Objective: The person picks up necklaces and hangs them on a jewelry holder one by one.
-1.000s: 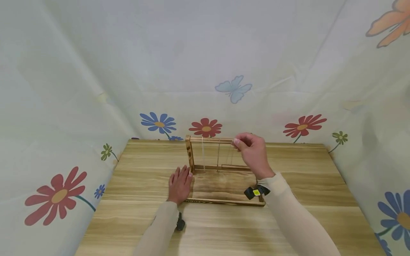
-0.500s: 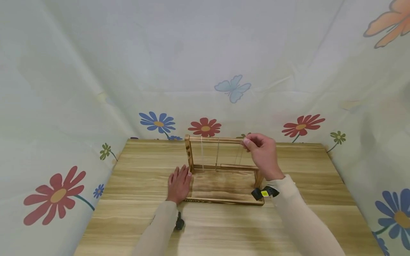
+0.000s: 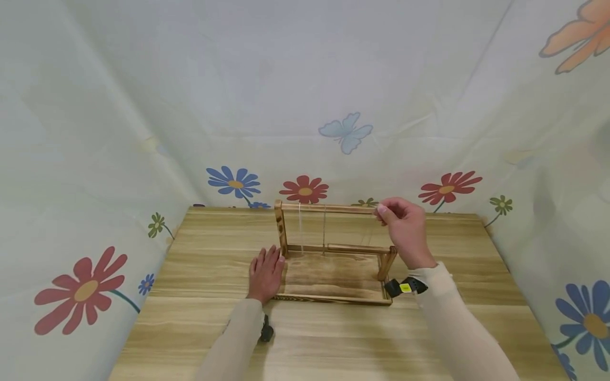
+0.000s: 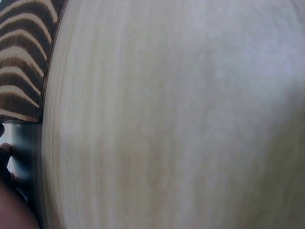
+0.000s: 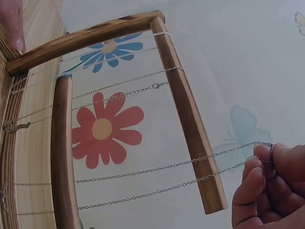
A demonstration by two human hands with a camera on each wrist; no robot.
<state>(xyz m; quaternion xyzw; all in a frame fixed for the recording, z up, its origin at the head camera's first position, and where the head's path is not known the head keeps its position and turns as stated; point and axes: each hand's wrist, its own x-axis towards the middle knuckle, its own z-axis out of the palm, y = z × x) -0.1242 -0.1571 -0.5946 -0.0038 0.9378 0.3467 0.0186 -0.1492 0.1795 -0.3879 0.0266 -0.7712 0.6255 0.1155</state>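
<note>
A brown wooden jewelry stand [image 3: 333,275] has a tray base, a lower bar [image 5: 63,143] and a longer upper bar [image 5: 183,114]. My right hand [image 3: 407,227] pinches a thin chain necklace [image 5: 143,172] between thumb and fingertips, close to the upper bar's free right end. Two strands run from those fingers across the upper bar and behind the lower one. Fingers straight, my left hand [image 3: 264,272] rests against the stand's left end. On the upper bar hang a white necklace [image 3: 301,227] and a darker chain necklace [image 3: 324,227] with a small clasp.
The stand sits on a wood-grain table [image 3: 333,344], near its far edge. Pale cloth walls [image 3: 286,79] with printed flowers and butterflies enclose the back and sides. A black band with a camera [image 3: 405,287] is strapped on the right wrist.
My right hand has moved rightward along the upper bar toward its free end, carrying the pinched chain necklace. The left hand keeps its place at the stand's left end.
</note>
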